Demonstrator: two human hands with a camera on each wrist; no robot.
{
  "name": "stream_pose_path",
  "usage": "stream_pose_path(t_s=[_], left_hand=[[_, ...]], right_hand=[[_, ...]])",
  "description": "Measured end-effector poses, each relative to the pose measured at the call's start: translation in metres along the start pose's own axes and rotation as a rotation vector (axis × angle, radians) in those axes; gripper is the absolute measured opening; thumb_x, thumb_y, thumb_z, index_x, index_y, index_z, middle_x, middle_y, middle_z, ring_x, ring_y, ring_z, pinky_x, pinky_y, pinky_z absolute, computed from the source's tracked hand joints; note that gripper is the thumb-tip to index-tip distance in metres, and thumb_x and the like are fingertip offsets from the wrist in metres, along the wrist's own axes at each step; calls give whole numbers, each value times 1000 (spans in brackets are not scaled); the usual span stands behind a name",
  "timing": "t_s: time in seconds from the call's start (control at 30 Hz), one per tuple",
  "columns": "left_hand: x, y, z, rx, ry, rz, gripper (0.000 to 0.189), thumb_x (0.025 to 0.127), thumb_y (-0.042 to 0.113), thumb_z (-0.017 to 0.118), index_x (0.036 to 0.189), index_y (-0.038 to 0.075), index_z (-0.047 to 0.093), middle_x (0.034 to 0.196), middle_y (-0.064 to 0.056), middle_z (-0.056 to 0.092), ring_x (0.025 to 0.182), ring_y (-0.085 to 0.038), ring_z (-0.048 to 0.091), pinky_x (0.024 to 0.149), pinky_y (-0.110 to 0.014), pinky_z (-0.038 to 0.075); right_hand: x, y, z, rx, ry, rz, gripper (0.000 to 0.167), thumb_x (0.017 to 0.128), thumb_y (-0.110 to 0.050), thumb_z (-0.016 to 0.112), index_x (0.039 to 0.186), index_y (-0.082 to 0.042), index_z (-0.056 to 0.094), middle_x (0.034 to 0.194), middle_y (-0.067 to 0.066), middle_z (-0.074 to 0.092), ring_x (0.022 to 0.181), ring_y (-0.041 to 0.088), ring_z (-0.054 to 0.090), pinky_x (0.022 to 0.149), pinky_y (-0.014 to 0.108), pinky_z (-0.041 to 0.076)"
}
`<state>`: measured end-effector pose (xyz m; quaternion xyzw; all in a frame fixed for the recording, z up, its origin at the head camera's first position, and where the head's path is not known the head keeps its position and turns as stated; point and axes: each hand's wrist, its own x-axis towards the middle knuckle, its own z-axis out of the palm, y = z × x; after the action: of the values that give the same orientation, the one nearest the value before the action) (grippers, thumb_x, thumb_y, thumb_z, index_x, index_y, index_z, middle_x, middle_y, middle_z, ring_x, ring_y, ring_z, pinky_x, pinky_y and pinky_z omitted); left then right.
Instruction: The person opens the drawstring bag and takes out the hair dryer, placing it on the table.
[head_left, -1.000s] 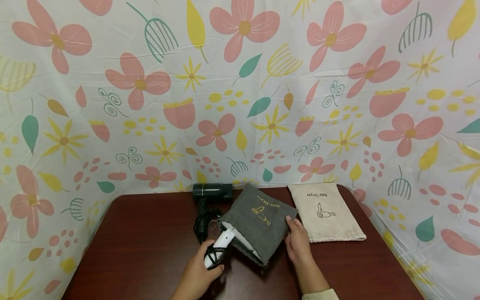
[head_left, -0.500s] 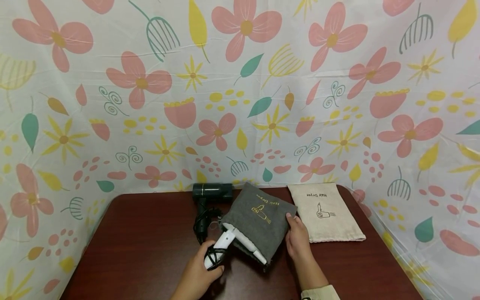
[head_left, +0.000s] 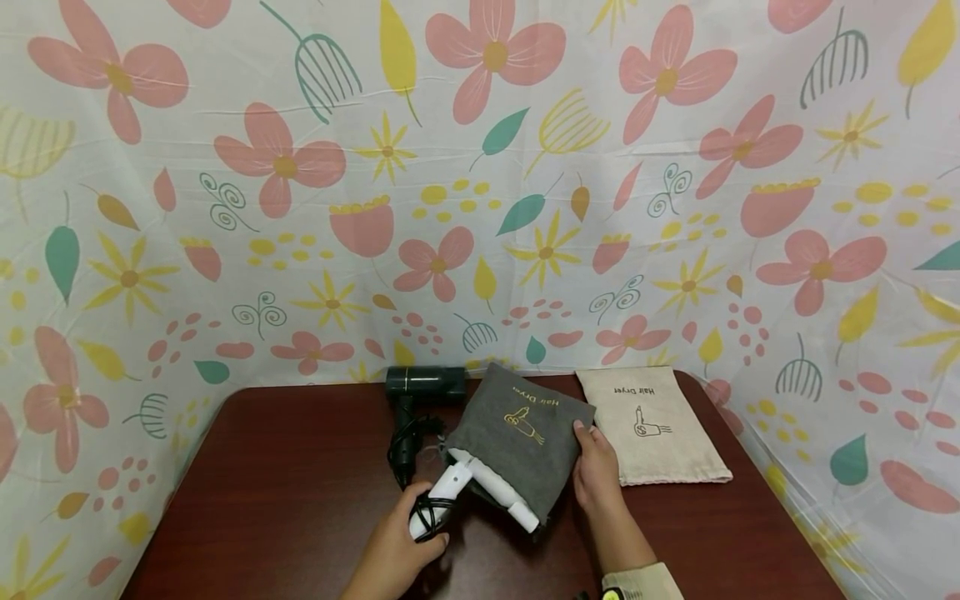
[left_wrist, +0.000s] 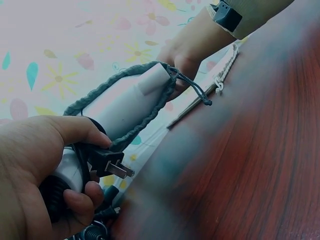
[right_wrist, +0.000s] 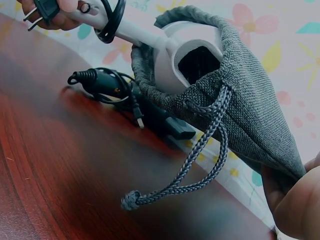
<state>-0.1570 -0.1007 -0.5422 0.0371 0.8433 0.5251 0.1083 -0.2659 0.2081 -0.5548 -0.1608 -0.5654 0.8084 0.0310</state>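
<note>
**White dryer halfway into the grey bag**

The left hand [head_left: 397, 546] grips the white hair dryer [head_left: 480, 487] by its handle, cord and plug [left_wrist: 111, 165] bundled in the fist. The right hand [head_left: 596, 475] pinches the grey bag [head_left: 521, 442] at its far edge. The head view shows the barrel poking from the bag's mouth above the table [head_left: 262, 500]; the right-wrist view alone shows the drawstring [right_wrist: 197, 155] dangling. A black dryer [head_left: 420, 396] and a beige bag [head_left: 648, 425] lie nearby.

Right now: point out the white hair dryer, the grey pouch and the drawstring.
white hair dryer [head_left: 454, 482]: head view, on its handle just above the left hand.
grey pouch [head_left: 525, 446]: head view, middle of its fabric face.
drawstring [right_wrist: 200, 150]: right wrist view, on the braided cord hanging from the pouch mouth.
</note>
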Motion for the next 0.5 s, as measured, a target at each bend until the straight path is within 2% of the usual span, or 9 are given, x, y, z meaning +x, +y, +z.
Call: stream_pose_path(t_s=[0.07,0.13,0.3,0.4,0.5], left_hand=[[0,0,0,6,2,1,69,81,25,80,142,22,47,95,-6,66,74,-17,57,61,-31,46],[0,0,0,10,4,2,69,81,25,80,142,22,48,95,-6,66,74,-17,57,60,-31,46],[0,0,-1,22,0,4,69,81,25,80,142,21,47,96,-6,66,75,-17,57,61,-32,46],[-1,0,-1,28,-2,5,70,81,25,81,142,21,47,96,-7,66,75,-17,57,61,-31,46],[-1,-1,-1,26,-10,8,70,81,26,81,142,21,47,96,-7,66,75,-17,57,61,-31,46]], right_hand=[[1,-1,0,2,-11,6,58,108,-30,46,153,3,33,159,5,27,143,8,27,109,13,30],[1,-2,0,-1,-24,9,61,109,-31,45,156,3,27,165,7,14,149,10,16,114,15,24],[4,-1,1,-9,-10,6,59,109,-32,45,154,3,31,163,9,20,147,14,21,113,18,27],[5,-2,1,-12,-8,1,59,108,-31,45,153,4,32,165,10,18,150,17,19,116,21,24],[7,-2,3,-9,4,-2,48,108,-29,47,145,3,42,160,9,24,146,17,24,113,21,27]])
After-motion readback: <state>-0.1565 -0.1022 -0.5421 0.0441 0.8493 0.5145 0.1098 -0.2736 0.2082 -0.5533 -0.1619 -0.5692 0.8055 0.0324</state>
